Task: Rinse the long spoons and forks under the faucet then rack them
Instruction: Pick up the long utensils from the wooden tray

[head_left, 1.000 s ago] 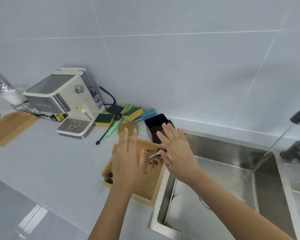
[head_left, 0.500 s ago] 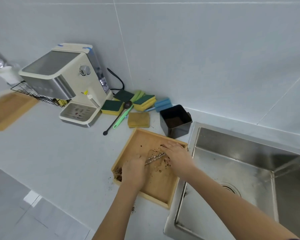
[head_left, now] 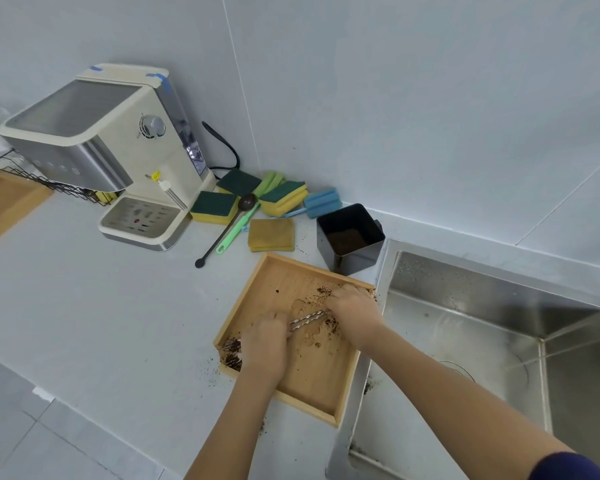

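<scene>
Cutlery [head_left: 307, 319] between both hands' fingers [head_left: 329, 303] (tray).

tan wooden tray [head_left: 257, 289], black bin [head_left: 357, 259]

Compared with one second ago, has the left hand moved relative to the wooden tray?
Yes. The left hand has come down onto the wooden tray, toward its near-left corner, and now closes on the metal cutlery.
</scene>
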